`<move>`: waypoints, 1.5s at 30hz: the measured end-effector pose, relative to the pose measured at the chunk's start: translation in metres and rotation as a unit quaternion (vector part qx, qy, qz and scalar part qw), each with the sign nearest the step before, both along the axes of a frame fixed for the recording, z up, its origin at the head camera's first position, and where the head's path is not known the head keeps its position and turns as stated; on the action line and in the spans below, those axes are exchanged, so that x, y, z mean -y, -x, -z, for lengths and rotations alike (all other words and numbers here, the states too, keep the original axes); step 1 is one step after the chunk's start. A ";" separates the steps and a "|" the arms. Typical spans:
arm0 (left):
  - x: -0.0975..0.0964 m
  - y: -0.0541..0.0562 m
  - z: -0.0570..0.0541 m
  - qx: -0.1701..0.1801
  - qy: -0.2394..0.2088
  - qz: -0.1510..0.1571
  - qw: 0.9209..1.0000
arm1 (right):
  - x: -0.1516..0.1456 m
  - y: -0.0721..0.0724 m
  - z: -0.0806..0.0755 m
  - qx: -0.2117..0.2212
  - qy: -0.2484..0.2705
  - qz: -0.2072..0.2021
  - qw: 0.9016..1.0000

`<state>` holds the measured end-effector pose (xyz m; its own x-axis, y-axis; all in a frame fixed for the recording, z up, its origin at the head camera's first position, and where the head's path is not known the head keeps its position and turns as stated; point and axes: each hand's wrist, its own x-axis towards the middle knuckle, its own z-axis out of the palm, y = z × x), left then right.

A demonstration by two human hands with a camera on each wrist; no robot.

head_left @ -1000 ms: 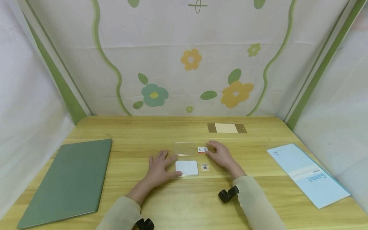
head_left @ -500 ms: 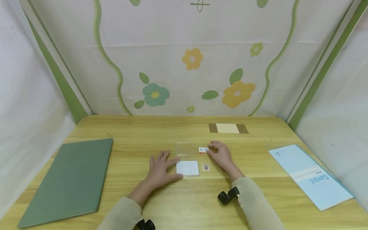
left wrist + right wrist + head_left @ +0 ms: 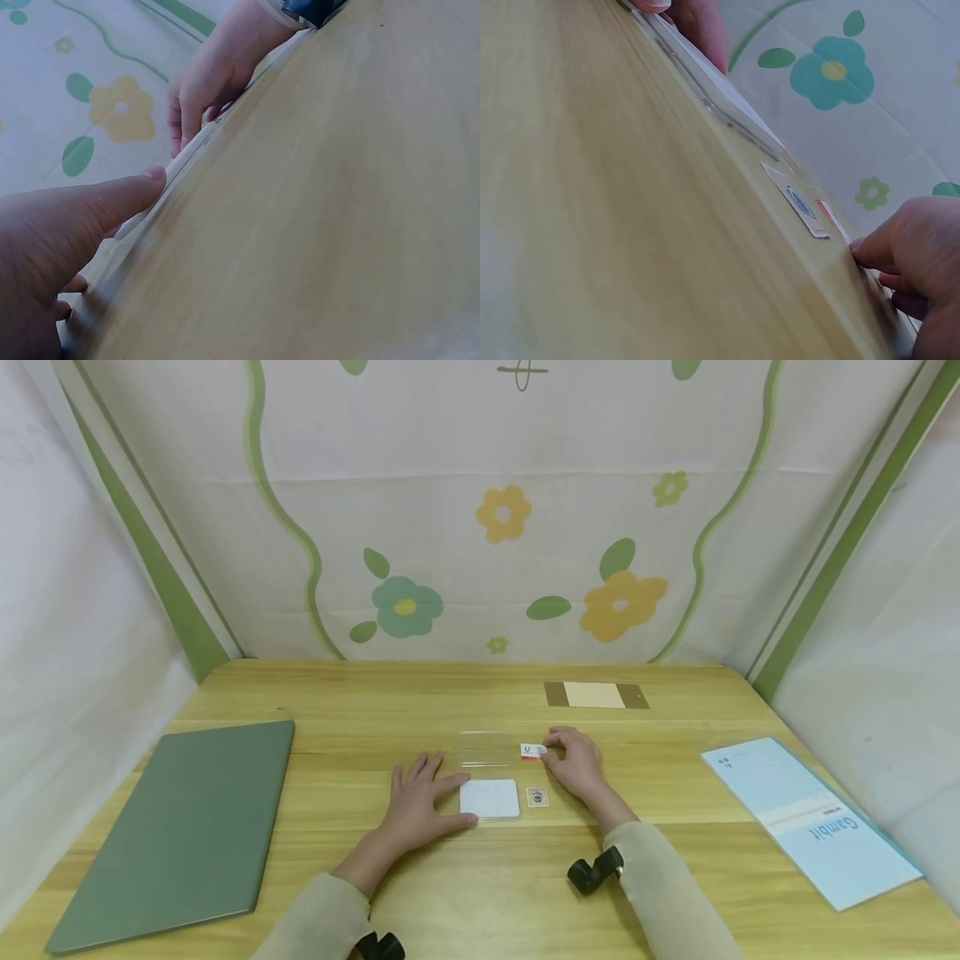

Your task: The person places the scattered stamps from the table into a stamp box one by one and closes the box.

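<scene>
In the head view my left hand [image 3: 415, 806] lies with fingers spread. Its thumb and index finger touch the left side of a shallow clear plastic box [image 3: 489, 817] that holds a stack of white cards [image 3: 489, 798]. The left wrist view shows the thumb [image 3: 135, 193] straight along the box's edge. My right hand [image 3: 580, 765] pinches the right edge of a small white-and-red paper label [image 3: 532, 752], partly covered by the fingertips. Behind the box lies its clear lid [image 3: 483, 749]. A small square stamp-like paper [image 3: 799, 201] lies just right of the box.
A large green folder [image 3: 180, 827] lies at the left of the wooden table [image 3: 480, 902]. At the right is a light blue notebook [image 3: 810, 818] marked "Gambit". A brown-and-cream card strip [image 3: 595, 695] lies near the back edge, before a floral curtain [image 3: 450, 527].
The white-and-red label has shifted very slightly right with my right hand. My left hand and the box stay nearly where they were; the head view moved a little.
</scene>
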<state>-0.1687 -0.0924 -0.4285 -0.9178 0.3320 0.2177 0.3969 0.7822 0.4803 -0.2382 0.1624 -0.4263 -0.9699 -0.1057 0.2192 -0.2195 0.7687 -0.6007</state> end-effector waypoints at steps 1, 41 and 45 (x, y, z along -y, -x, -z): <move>0.000 0.000 0.000 0.000 0.000 0.000 1.000 | 0.000 0.000 0.000 0.002 -0.001 0.000 1.000; 0.000 -0.001 -0.004 -0.003 0.008 -0.001 1.000 | 0.002 -0.002 -0.001 0.001 0.001 -0.028 1.000; 0.000 -0.002 -0.006 0.000 0.007 -0.001 1.000 | 0.002 -0.001 -0.001 -0.002 0.003 -0.032 0.999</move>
<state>-0.1672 -0.0924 -0.4229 -0.9184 0.3328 0.2141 0.3955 0.7894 0.4695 -0.2368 0.1603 -0.4256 -0.9605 -0.1655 0.2237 -0.2700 0.7493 -0.6047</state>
